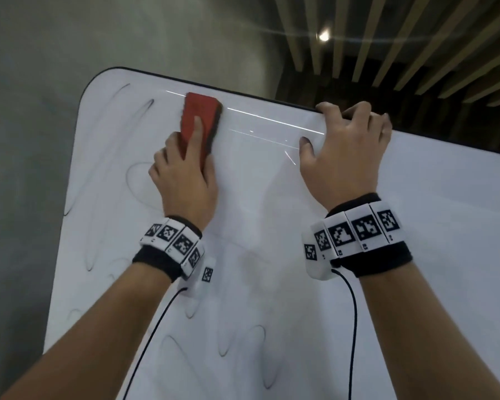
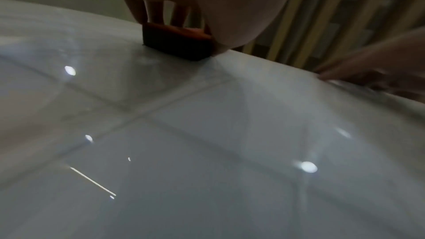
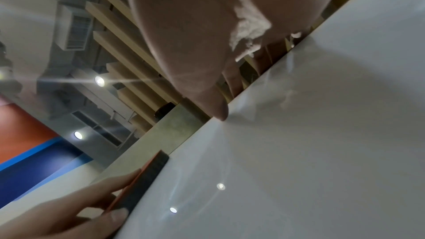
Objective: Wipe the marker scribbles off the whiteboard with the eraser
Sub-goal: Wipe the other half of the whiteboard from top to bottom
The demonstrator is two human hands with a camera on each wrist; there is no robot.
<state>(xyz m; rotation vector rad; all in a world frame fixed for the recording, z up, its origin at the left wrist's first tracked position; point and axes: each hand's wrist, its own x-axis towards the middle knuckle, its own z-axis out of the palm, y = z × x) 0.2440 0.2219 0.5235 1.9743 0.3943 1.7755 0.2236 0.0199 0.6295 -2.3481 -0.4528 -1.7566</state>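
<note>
Left hand (image 1: 182, 180) grips eraser (image 1: 200, 125) near board (image 1: 358, 284) top; right hand (image 1: 344, 148) clasps top edge. Scribbles (image 1: 140, 180) remain left of and below eraser; right appears clean.

Free board surface (image 1: 272, 183) is left between the eraser (image 1: 199, 122) and the right hand (image 1: 344, 157), by which the top edge is gripped.

Grey wall and slatted ceiling above your work area.

You face a plain grey wall (image 1: 41, 82) on the left, while pale wooden ceiling slats (image 1: 387, 39) run over a dark void on the right, a round spotlight (image 1: 324, 36) glaring among them. Your right wrist view shows more recessed ceiling lights (image 3: 99, 80), a grey duct with a vent grille (image 3: 76, 32), and orange (image 3: 20, 130) and blue (image 3: 34, 166) wall panels at the far left.
</note>
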